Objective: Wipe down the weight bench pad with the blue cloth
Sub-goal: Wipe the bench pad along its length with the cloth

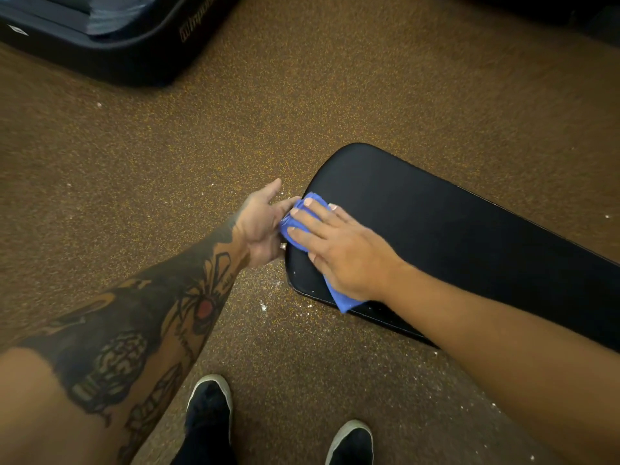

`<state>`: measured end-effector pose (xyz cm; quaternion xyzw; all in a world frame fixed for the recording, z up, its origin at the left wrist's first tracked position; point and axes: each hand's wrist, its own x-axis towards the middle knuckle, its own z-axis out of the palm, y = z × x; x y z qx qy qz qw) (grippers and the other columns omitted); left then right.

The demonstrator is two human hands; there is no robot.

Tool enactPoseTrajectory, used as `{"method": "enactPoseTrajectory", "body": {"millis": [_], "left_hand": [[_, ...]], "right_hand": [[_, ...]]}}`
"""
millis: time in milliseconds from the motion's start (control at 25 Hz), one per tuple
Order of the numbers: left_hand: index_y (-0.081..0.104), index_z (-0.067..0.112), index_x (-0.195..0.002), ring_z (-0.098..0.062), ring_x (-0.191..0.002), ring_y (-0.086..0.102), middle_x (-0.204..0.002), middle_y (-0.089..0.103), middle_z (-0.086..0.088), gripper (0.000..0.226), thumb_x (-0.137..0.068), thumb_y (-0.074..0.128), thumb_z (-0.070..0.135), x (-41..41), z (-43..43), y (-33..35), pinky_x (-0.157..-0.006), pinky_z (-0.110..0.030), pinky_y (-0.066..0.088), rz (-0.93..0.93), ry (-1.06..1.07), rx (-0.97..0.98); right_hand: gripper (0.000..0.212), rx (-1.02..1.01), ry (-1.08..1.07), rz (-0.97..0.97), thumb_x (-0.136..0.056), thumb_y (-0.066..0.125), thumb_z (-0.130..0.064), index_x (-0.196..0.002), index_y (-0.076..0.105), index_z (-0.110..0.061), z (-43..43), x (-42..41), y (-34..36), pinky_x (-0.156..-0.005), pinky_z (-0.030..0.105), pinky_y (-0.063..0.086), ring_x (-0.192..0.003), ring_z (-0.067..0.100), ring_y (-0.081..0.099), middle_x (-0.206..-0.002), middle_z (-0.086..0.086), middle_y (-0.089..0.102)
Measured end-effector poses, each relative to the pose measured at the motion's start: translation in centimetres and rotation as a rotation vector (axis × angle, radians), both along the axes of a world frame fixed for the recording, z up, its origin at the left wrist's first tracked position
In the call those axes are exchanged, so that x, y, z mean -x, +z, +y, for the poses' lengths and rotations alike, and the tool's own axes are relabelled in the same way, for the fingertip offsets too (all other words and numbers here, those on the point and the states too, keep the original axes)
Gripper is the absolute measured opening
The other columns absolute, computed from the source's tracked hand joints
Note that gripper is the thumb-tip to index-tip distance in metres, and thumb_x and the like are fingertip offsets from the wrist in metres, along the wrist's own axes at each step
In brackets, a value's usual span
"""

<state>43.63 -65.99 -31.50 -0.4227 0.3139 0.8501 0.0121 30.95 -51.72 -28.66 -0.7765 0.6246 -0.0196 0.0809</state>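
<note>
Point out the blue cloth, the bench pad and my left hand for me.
blue cloth (344, 301): head view, on its lower corner, which sticks out near the pad's edge.
bench pad (453, 236): head view, on the bare black top surface.
left hand (260, 226): head view, on the middle of the hand, beside the pad's end.

The cloth (315, 200) is bright blue. The pad (453, 229) is plain black, with a few white specks near its edge. The floor (302, 95) is brown, densely flecked with orange-yellow and scattered with white crumbs. The left forearm (151, 313) carries black tattoo work with one red spot. The shoes (209, 407) are black with off-white soles. The machine (117, 52) is dark blue-black with faint lettering.
</note>
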Motion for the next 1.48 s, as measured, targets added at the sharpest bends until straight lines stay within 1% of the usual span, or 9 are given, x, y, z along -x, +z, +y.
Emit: {"method": "enactPoseTrajectory", "body": {"millis": [120, 200, 280, 400, 560, 800, 960, 1320, 1480], "left_hand": [[0.037, 0.022, -0.150, -0.021, -0.106, 0.070, -0.136, 0.061, -0.007, 0.074, -0.095, 0.024, 0.070, 0.1, 0.0, 0.0, -0.086, -0.034, 0.055, -0.011, -0.043, 0.019], [0.033, 0.023, -0.153, -0.023, -0.118, 0.064, -0.150, 0.050, -0.008, 0.072, -0.096, 0.025, 0.068, 0.1, 0.0, 0.1, -0.092, -0.038, 0.053, -0.013, -0.056, 0.019], [0.035, 0.022, -0.151, -0.020, -0.105, 0.070, -0.146, 0.052, -0.004, 0.068, -0.099, 0.024, 0.064, 0.2, 0.2, 0.3, -0.082, -0.033, 0.057, -0.017, -0.058, 0.044], [0.039, 0.024, -0.150, -0.019, -0.126, 0.058, -0.147, 0.053, -0.002, 0.066, -0.099, 0.023, 0.063, 0.4, 0.2, 0.2, -0.109, -0.039, 0.044, -0.038, -0.085, 0.121], [0.033, 0.026, -0.153, -0.021, -0.135, 0.051, -0.153, 0.047, -0.001, 0.068, -0.098, 0.024, 0.064, 0.4, 0.0, -0.2, -0.118, -0.046, 0.031, -0.047, -0.081, 0.145], [0.063, 0.023, -0.129, -0.021, -0.113, 0.068, -0.123, 0.072, -0.002, 0.053, -0.103, 0.029, 0.055, 1.7, 2.3, -0.5, -0.098, -0.039, 0.050, -0.174, -0.065, 0.302], [0.058, 0.018, -0.128, -0.022, -0.105, 0.071, -0.118, 0.073, -0.007, 0.040, -0.109, 0.025, 0.031, 2.4, 3.6, 0.1, -0.084, -0.034, 0.056, -0.132, 0.013, 0.361], [0.057, 0.029, -0.125, -0.013, -0.089, 0.074, -0.110, 0.075, 0.001, 0.037, -0.109, 0.024, 0.032, 2.7, 3.7, 0.5, -0.067, -0.031, 0.059, -0.138, 0.042, 0.350], [0.055, 0.021, -0.132, -0.018, -0.100, 0.072, -0.122, 0.071, -0.006, 0.042, -0.110, 0.022, 0.031, 2.3, 3.3, 0.3, -0.079, -0.031, 0.057, -0.122, 0.037, 0.306]], "right_hand": [[0.049, -0.034, 0.238, 0.040, -0.097, 0.037, -0.031, -0.144, 0.045, -0.020, 1.4, -0.9, -0.4, -0.119, 0.047, 0.020, -0.148, 0.027, 0.022, -0.156, 0.005, 0.036], [0.049, -0.011, 0.181, 0.014, -0.098, 0.033, -0.031, -0.144, 0.044, -0.021, 1.2, 0.0, -0.2, -0.118, 0.049, 0.024, -0.148, 0.027, 0.022, -0.157, 0.005, 0.035], [0.051, -0.016, 0.102, 0.002, -0.096, 0.032, -0.031, -0.144, 0.045, -0.020, 1.2, -0.3, 0.2, -0.117, 0.049, 0.026, -0.148, 0.028, 0.024, -0.157, 0.005, 0.036], [0.045, -0.045, 0.388, 0.046, -0.094, 0.043, -0.029, -0.138, 0.051, -0.022, 2.8, -1.2, -0.5, -0.119, 0.047, 0.019, -0.148, 0.027, 0.022, -0.156, 0.004, 0.037], [0.046, -0.020, 0.247, 0.032, -0.098, 0.041, -0.031, -0.143, 0.045, -0.022, 2.7, -0.7, 0.1, -0.119, 0.048, 0.021, -0.149, 0.027, 0.020, -0.158, 0.006, 0.032], [0.053, -0.093, 0.193, 0.091, -0.103, 0.033, -0.037, -0.153, 0.023, -0.026, 9.1, 2.6, 0.8, -0.120, 0.047, 0.019, -0.152, 0.025, 0.003, -0.164, 0.005, 0.014], [0.055, -0.084, 0.115, 0.106, -0.102, 0.034, -0.037, -0.154, 0.020, -0.024, 7.2, -0.3, 0.4, -0.120, 0.047, 0.018, -0.151, 0.030, 0.008, -0.164, 0.009, 0.014], [0.059, -0.141, 0.089, 0.126, -0.103, 0.026, -0.043, -0.156, 0.009, -0.025, 11.4, 5.0, 0.9, -0.120, 0.048, 0.018, -0.152, 0.026, -0.003, -0.165, 0.009, 0.004], [0.058, -0.075, 0.082, 0.088, -0.101, 0.034, -0.039, -0.155, 0.019, -0.022, 6.4, -0.2, 0.3, -0.119, 0.049, 0.017, -0.151, 0.030, 0.004, -0.164, 0.011, 0.009]]}}
